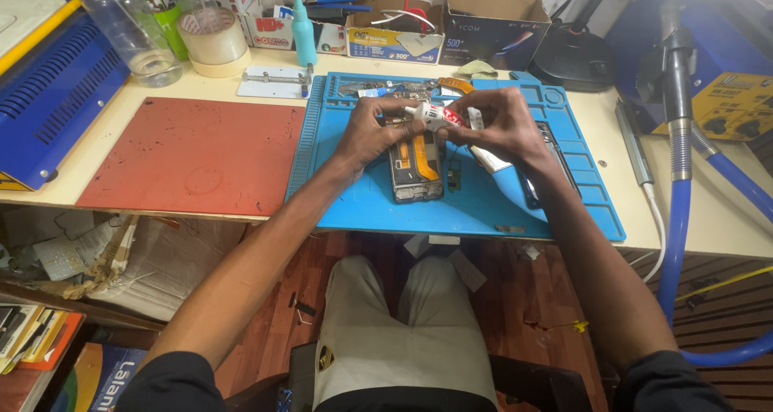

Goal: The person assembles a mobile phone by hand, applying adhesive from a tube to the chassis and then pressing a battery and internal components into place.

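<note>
My left hand [372,130] and my right hand [497,124] meet above the blue work mat [483,198]. Together they hold a small white tube with a red band [435,116], the left at its nozzle end, the right at its body. Just beneath lies an opened phone [415,169] with its back off, showing an orange flex strip and metal frame. A small green circuit part [454,175] lies beside the phone. A dark slim part [555,150] lies under my right wrist, partly hidden.
A red mat [193,154] lies left of the blue one. At the back stand a clear bottle [133,29], a tape roll [213,41], a teal bottle [303,29], cardboard boxes [491,21] and a metal clamp [275,82]. A blue hose [680,219] hangs at the right.
</note>
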